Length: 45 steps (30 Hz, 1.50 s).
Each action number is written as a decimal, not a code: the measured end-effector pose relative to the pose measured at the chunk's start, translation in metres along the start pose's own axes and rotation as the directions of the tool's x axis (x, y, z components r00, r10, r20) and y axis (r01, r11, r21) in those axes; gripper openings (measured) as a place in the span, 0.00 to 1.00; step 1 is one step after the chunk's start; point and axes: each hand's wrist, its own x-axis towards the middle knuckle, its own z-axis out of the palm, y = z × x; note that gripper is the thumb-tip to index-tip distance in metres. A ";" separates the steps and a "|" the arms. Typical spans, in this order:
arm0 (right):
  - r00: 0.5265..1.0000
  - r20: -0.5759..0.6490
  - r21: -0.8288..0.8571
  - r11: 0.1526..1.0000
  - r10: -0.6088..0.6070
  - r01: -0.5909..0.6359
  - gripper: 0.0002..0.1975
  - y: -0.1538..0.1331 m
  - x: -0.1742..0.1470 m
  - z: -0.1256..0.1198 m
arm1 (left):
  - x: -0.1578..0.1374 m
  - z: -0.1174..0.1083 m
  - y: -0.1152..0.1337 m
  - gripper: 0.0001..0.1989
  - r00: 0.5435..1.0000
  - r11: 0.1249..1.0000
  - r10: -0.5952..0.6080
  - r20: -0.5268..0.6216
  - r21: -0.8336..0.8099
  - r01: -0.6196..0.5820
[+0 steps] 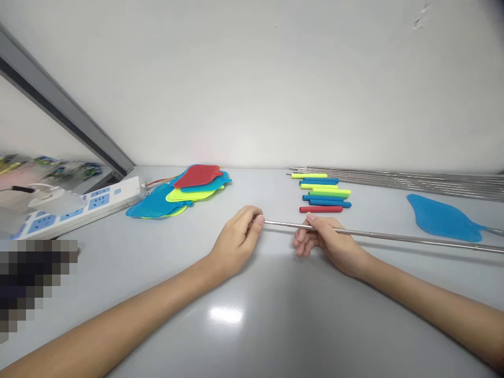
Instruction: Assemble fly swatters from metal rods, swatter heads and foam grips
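Observation:
A thin telescopic metal rod point(394, 238) lies nearly level across the right half of the view and runs out past the right edge. My left hand point(240, 236) pinches its left end, so that tip is hidden by the fingers. Further along, my right hand point(328, 239) holds the rod between thumb and fingers, with the lower fingers curled loosely below it. Just behind the right hand lies a row of coloured handle sleeves, among them a red sleeve point(321, 209), a blue sleeve point(331, 203) and a yellow sleeve point(309, 176).
Fly swatter heads, with a red head point(197, 176) on top, are piled at the back left. A white power strip point(82, 206) stands left of them. At the back right lie several metal rods point(394, 180) and a blue swatter head point(444, 218) on a shaft. A wall point(252, 84) closes off the grey table point(268, 325).

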 end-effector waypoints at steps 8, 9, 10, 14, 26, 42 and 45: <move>0.999 -0.039 0.048 0.999 0.001 0.001 0.22 -0.003 -0.002 0.001 | 0.003 -0.002 -0.003 0.12 0.992 0.987 -0.123 0.026 -0.099 0.125; 0.999 -0.045 0.059 0.998 0.002 0.001 0.22 -0.003 -0.002 0.001 | 0.003 -0.002 -0.004 0.12 0.992 0.986 -0.126 0.026 -0.106 0.128; 0.999 -0.051 0.068 0.998 0.003 0.001 0.22 -0.004 -0.002 0.001 | 0.003 -0.002 -0.004 0.12 0.992 0.986 -0.127 0.026 -0.109 0.129; 0.999 -0.053 0.080 0.997 0.003 0.002 0.22 -0.005 -0.002 0.002 | 0.004 -0.001 -0.006 0.14 0.993 0.987 -0.116 0.035 -0.103 0.119; 0.996 0.057 0.010 0.998 -0.064 0.063 0.22 0.000 -0.004 -0.001 | 0.000 -0.002 -0.012 0.13 0.992 0.995 0.086 0.092 -0.048 -0.082; 0.995 0.068 -0.084 0.994 -0.070 0.075 0.21 0.000 -0.004 0.002 | -0.001 -0.001 -0.007 0.12 0.975 0.993 0.112 0.193 -0.052 -0.104; 0.997 0.045 -0.090 0.994 -0.064 0.068 0.21 0.000 -0.004 0.003 | -0.002 -0.001 -0.004 0.13 0.978 0.996 0.083 0.193 -0.039 -0.076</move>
